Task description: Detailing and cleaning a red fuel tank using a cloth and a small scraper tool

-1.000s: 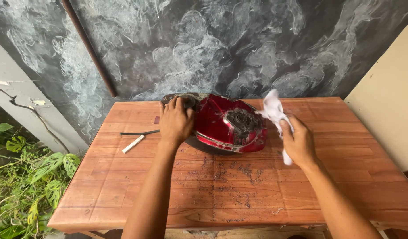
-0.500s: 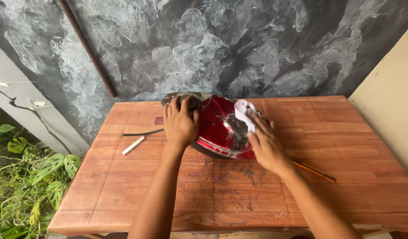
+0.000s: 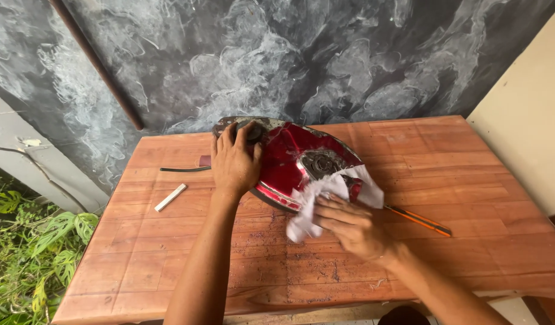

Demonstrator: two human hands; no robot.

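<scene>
With the left hand (image 3: pixel 234 164) pressed flat on the red metal cover (image 3: pixel 289 162), the right hand (image 3: pixel 356 227) clutches a white cloth (image 3: pixel 325 195) at its near edge, seemingly mid-wipe.

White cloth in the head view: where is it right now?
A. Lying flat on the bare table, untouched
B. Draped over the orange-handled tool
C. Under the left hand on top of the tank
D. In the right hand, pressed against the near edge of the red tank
D: the right hand grips the white cloth against the red tank's near rim.
</scene>
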